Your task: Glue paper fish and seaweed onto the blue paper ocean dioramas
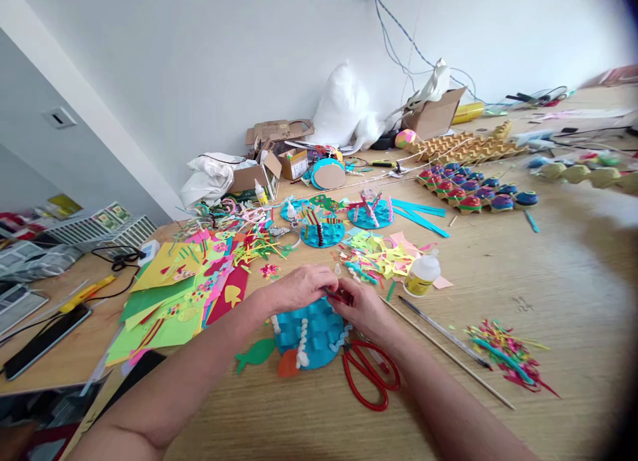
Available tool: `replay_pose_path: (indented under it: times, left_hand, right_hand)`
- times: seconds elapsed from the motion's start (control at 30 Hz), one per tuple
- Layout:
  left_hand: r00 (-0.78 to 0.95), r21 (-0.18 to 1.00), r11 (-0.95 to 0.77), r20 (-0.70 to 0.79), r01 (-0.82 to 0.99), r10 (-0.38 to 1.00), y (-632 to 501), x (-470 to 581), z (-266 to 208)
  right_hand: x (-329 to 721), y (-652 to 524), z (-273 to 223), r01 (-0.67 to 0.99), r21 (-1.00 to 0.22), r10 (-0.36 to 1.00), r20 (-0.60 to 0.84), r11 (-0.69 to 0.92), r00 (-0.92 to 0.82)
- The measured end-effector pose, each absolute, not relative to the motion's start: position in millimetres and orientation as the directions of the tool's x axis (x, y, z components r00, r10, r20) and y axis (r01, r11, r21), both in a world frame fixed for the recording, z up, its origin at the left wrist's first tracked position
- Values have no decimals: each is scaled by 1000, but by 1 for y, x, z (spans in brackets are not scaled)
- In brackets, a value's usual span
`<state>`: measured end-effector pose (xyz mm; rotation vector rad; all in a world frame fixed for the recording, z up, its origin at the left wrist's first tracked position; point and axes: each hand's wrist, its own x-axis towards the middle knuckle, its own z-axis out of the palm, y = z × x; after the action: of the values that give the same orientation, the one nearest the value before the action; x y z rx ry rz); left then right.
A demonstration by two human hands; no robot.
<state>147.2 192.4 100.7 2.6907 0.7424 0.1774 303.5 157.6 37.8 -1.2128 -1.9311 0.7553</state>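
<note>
Pinching a small dark-red piece [339, 297] looks to be the step in hand: the left hand [309, 285] and the right hand [363, 308] meet above the far edge of a blue disc [314, 328]. Each grip seems clenched on that piece, though fingers cover most of it and its shape cannot be told. By my judgement, the next move calls for a fine, steady fingertip hold, with the wrists clear of the disc's raised loops.

The disc lies on the counter [249, 421], a white twist [302, 338] running down it. An orange cutout [288, 365] sits at its near edge; a green fish [256, 355] lies just left, and red scissors [371, 374] lie just right, by the right arm. Further right are a pen [443, 331], a stick [448, 355] and a heap of shreds [508, 355].

Beyond the hands stand a glue bottle [422, 275] and paper scraps [386, 252], with more decorated discs [371, 213] behind. Coloured sheets [169, 308] spread to the left; painted egg cups [473, 188] stand far right.

As for writing, the bottle's yellow label is too small to read, and so is the yellow label on a carton [294, 163] near the wall. Faint marks [522, 304] on the counter are illegible. No brand can be made out.
</note>
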Motion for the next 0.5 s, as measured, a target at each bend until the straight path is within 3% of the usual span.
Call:
replay_pose_path:
  times: [0.33, 0.5]
  left_hand:
    - [780, 425, -716, 35, 554, 625, 193, 150, 96]
    - [821, 337, -783, 47, 524, 569, 200, 150, 94]
  right_hand:
    - [302, 157, 30, 502, -763, 913, 346, 407, -215]
    - [302, 157, 29, 474, -756, 892, 391, 452, -228]
